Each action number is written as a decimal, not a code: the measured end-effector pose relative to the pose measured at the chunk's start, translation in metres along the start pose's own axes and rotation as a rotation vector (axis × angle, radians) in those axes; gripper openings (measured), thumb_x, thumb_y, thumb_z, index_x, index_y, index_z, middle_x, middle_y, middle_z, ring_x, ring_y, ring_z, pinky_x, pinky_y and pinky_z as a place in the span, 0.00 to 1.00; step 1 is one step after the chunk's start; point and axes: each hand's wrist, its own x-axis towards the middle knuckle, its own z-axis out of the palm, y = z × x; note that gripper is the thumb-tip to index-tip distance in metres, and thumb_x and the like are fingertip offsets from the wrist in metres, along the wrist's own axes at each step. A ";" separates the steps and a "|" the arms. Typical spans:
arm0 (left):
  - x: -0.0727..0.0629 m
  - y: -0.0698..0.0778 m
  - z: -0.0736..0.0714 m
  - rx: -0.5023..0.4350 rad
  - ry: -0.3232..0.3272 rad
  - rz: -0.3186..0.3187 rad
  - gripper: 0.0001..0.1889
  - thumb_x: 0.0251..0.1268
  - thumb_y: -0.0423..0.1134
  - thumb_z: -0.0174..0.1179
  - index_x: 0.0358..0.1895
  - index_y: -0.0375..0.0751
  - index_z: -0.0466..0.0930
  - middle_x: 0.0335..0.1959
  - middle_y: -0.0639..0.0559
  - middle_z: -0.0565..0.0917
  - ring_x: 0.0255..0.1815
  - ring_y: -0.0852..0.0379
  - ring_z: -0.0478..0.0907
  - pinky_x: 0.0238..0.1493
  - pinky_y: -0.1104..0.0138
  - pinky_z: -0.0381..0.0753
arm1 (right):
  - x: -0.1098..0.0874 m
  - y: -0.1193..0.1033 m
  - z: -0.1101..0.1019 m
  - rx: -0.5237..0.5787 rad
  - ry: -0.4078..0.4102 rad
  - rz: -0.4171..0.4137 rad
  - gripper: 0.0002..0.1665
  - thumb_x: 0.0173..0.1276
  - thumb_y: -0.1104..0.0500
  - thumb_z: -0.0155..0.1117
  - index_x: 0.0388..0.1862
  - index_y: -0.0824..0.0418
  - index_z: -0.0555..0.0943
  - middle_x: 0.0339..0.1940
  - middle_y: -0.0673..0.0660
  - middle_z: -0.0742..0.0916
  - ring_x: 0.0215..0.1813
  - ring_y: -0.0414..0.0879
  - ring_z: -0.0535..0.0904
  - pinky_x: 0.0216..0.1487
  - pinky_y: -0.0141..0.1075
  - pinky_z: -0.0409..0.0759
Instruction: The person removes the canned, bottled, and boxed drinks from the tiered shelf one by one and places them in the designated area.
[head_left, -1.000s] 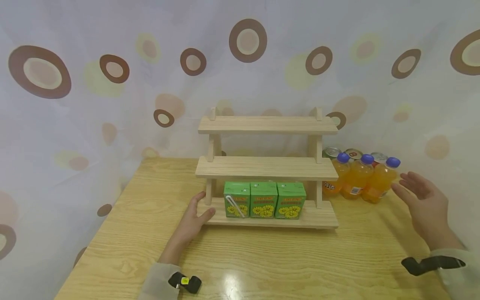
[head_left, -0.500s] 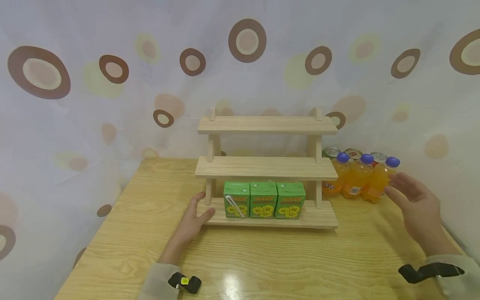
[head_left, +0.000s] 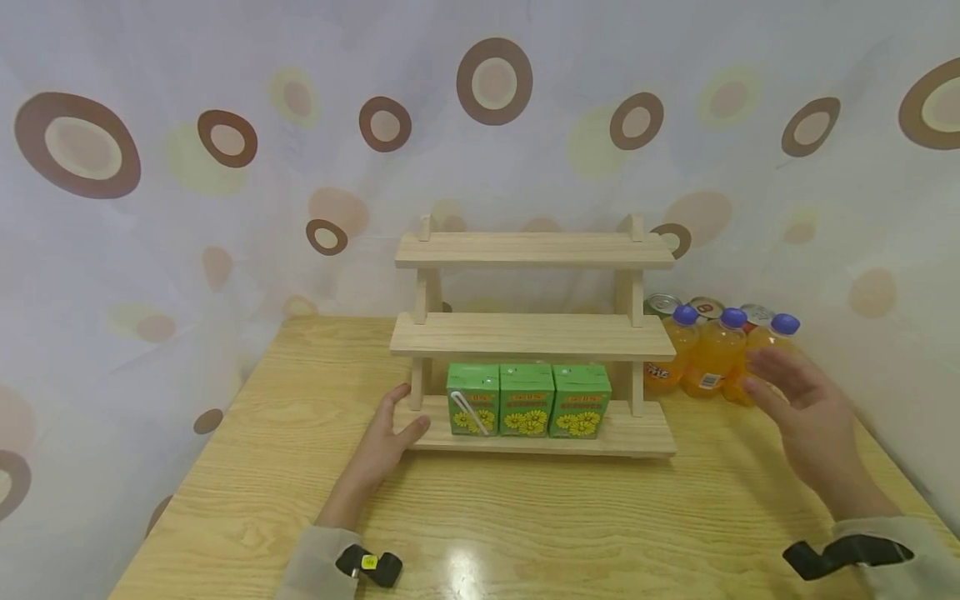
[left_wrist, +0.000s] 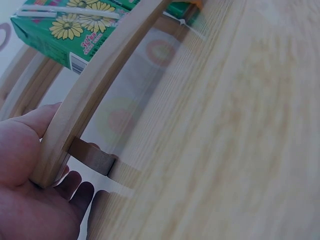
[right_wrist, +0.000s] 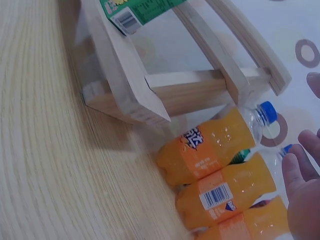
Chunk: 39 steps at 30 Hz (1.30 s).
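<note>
A three-tier wooden display shelf (head_left: pixel 532 335) stands on the table. My left hand (head_left: pixel 381 442) grips the left end of its lowest board, thumb on top and fingers curled beneath, as the left wrist view shows. Three green drink cartons (head_left: pixel 527 402) with yellow flowers stand side by side on that board; the leftmost has a white straw on its front. Right of the shelf are three orange soda bottles (head_left: pixel 715 354) with blue caps, upright in a row. My right hand (head_left: pixel 813 429) holds nothing; its relaxed fingers overlap the rightmost bottle (head_left: pixel 767 337) in the head view.
Behind the bottles stand several drink cans (head_left: pixel 663 304), mostly hidden. A pale curtain (head_left: pixel 495 175) with brown circles hangs along the back and sides of the wooden table (head_left: pixel 540 517). The upper two boards of the shelf hold nothing.
My right hand has moved left, from beside the rightmost bottle to in front of it. The left hand, shelf, cartons and bottles have stayed in place.
</note>
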 end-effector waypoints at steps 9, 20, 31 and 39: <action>0.000 -0.001 0.000 -0.003 0.001 0.005 0.38 0.75 0.41 0.57 0.78 0.37 0.46 0.79 0.41 0.46 0.79 0.42 0.34 0.73 0.41 0.37 | -0.006 -0.001 0.018 0.013 -0.078 -0.034 0.29 0.67 0.78 0.59 0.67 0.73 0.69 0.57 0.50 0.84 0.57 0.37 0.79 0.53 0.26 0.75; 0.000 -0.003 0.000 -0.009 0.003 0.005 0.37 0.74 0.41 0.57 0.78 0.37 0.46 0.79 0.41 0.46 0.79 0.42 0.34 0.73 0.41 0.37 | -0.009 -0.001 0.035 -0.108 -0.106 -0.042 0.29 0.67 0.76 0.62 0.66 0.73 0.70 0.58 0.49 0.83 0.58 0.37 0.78 0.53 0.25 0.75; 0.000 -0.003 0.000 -0.012 0.004 -0.001 0.37 0.74 0.41 0.57 0.78 0.37 0.46 0.79 0.41 0.46 0.79 0.41 0.33 0.73 0.41 0.37 | -0.010 -0.003 0.055 -0.087 -0.137 -0.044 0.28 0.67 0.76 0.62 0.66 0.73 0.70 0.59 0.52 0.83 0.60 0.39 0.77 0.55 0.25 0.75; 0.001 -0.003 0.000 -0.014 0.004 -0.009 0.37 0.75 0.42 0.57 0.78 0.39 0.47 0.79 0.40 0.46 0.79 0.41 0.34 0.73 0.41 0.38 | -0.009 -0.003 0.067 -0.035 -0.168 -0.057 0.29 0.66 0.77 0.61 0.66 0.75 0.69 0.60 0.53 0.82 0.61 0.40 0.77 0.56 0.27 0.75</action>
